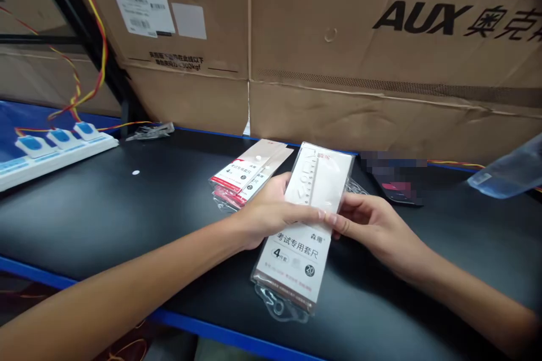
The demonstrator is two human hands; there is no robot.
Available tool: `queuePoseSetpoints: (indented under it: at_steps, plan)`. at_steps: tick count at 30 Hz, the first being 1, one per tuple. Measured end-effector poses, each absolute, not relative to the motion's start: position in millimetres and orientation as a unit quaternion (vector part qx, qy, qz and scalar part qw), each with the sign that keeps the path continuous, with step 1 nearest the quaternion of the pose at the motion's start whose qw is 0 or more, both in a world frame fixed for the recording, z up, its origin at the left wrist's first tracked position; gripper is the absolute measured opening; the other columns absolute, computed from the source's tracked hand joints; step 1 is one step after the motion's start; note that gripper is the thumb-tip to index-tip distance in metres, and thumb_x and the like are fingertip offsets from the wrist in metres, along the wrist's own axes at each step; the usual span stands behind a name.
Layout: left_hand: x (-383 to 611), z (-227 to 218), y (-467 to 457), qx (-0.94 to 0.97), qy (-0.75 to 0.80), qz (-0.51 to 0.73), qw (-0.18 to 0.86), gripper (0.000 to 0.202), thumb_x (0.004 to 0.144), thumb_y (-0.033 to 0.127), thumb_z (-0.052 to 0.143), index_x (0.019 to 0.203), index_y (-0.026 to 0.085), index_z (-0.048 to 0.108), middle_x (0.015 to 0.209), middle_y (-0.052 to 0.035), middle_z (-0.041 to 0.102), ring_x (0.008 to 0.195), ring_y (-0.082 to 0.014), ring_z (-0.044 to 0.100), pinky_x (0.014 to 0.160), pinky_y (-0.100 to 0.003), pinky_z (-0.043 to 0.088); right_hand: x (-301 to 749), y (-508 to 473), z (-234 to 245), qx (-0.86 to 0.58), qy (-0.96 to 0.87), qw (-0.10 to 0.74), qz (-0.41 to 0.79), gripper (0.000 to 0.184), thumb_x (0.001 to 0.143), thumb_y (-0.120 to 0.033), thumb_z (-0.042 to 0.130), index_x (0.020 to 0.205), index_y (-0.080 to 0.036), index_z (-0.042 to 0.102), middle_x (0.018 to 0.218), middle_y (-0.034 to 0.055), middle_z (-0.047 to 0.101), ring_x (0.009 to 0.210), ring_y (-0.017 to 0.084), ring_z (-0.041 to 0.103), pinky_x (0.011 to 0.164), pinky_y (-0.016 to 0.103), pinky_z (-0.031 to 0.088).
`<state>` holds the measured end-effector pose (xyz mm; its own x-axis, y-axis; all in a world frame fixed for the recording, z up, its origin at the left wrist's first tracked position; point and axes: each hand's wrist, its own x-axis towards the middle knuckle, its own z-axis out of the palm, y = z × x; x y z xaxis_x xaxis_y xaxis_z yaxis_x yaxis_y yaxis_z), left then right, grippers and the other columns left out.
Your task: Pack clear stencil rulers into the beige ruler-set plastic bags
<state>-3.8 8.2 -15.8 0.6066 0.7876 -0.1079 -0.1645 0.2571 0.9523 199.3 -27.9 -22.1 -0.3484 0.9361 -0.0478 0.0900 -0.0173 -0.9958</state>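
My left hand [279, 211] is wrapped round a pack of ruler sets [292, 254], its thumb lying across the front. The pack is a white card in a clear plastic sleeve with a hang hole, tilted above the table; a ruler shows through its upper part. From the other side my right hand [364, 220] pinches the pack's right edge between thumb and fingers. Whether it is one pack or a stack I cannot tell for sure. Just left of it, more ruler set packs [245, 172] with red lower bands lie overlapped on the black table [127, 225].
Large cardboard boxes [322, 45] stand along the back edge. A white power strip [59, 155] with several plugs lies at the left, near a crumpled clear bag [151, 131]. A dark phone-like object [393, 186], partly blurred, and a clear blue plastic piece [508, 172] are on the right.
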Motion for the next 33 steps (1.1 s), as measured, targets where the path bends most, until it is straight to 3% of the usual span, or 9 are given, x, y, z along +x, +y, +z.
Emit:
queuePoseSetpoints:
  at_steps: [7, 13, 17, 20, 23, 28, 33]
  plan:
    - [-2.4, -17.2, 13.0, 0.521, 0.38, 0.33, 0.689, 0.049, 0.075, 0.021, 0.08, 0.119, 0.019, 0.059, 0.111, -0.0123, 0.074, 0.094, -0.0269, 0.073, 0.077, -0.037, 0.06, 197.6, -20.0, -28.9, -0.509, -0.515, 0.437, 0.534, 0.051, 0.082, -0.039, 0.078, 0.125, -0.023, 0.056, 0.078, -0.0007, 0.068, 0.075, 0.016, 0.063, 0.074, 0.029, 0.052]
    - [-6.5, -22.7, 21.9, 0.663, 0.401, 0.351, 0.526, 0.057, 0.078, 0.021, 0.073, 0.129, 0.018, 0.049, 0.126, -0.015, 0.066, 0.113, -0.0288, 0.066, 0.093, -0.045, 0.056, 203.3, -12.5, -29.2, -0.541, -0.545, 0.492, 0.411, 0.053, 0.078, -0.041, 0.08, 0.12, -0.025, 0.053, 0.089, 0.0014, 0.068, 0.073, 0.017, 0.066, 0.07, 0.031, 0.056]
    - [-8.2, -29.5, 18.0, 0.801, 0.407, 0.3, 0.32, 0.053, 0.087, 0.028, 0.062, 0.137, 0.024, 0.046, 0.134, -0.0113, 0.061, 0.122, -0.03, 0.059, 0.103, -0.049, 0.049, 212.1, -6.9, -33.7, -0.549, -0.647, 0.43, 0.308, 0.039, 0.085, -0.041, 0.071, 0.117, -0.025, 0.058, 0.104, 0.0048, 0.061, 0.078, 0.018, 0.064, 0.07, 0.033, 0.055]
    - [-7.4, -34.6, 11.1, 0.855, 0.417, 0.225, 0.213, 0.054, 0.093, 0.039, 0.053, 0.142, 0.017, 0.044, 0.148, -0.0183, 0.048, 0.137, -0.0348, 0.046, 0.11, -0.052, 0.042, 215.6, -6.8, -33.3, -0.54, -0.727, 0.371, 0.203, 0.026, 0.089, -0.036, 0.066, 0.111, -0.023, 0.063, 0.099, 0.0052, 0.059, 0.075, 0.017, 0.059, 0.069, 0.033, 0.053]
    - [-6.0, -38.6, 8.6, 0.88, 0.415, 0.179, 0.148, 0.051, 0.099, 0.042, 0.043, 0.139, 0.011, 0.047, 0.154, -0.023, 0.037, 0.144, -0.0366, 0.036, 0.112, -0.051, 0.039, 213.1, -12.8, -28.2, -0.502, -0.801, 0.275, 0.176, 0.015, 0.092, -0.032, 0.06, 0.101, -0.023, 0.066, 0.095, 0.0052, 0.062, 0.077, 0.018, 0.06, 0.07, 0.034, 0.052]
    - [-6.0, -37.1, 13.2, 0.901, 0.388, 0.18, 0.078, 0.036, 0.101, 0.035, 0.041, 0.123, 0.012, 0.059, 0.133, -0.0171, 0.058, 0.128, -0.0315, 0.052, 0.107, -0.047, 0.043, 206.3, -26.5, -22.6, -0.463, -0.855, 0.203, 0.116, 0.025, 0.093, -0.036, 0.058, 0.112, -0.022, 0.066, 0.111, 0.0102, 0.066, 0.101, 0.025, 0.063, 0.088, 0.041, 0.052]
    - [-8.0, -32.2, 15.4, 0.902, 0.377, 0.193, 0.079, 0.038, 0.101, 0.037, 0.041, 0.124, 0.011, 0.057, 0.131, -0.0165, 0.059, 0.125, -0.0299, 0.053, 0.106, -0.045, 0.043, 206.4, -27.1, -26.9, -0.46, -0.869, 0.171, 0.062, 0.038, 0.095, -0.043, 0.055, 0.125, -0.022, 0.062, 0.132, 0.0119, 0.063, 0.116, 0.029, 0.062, 0.099, 0.044, 0.051]
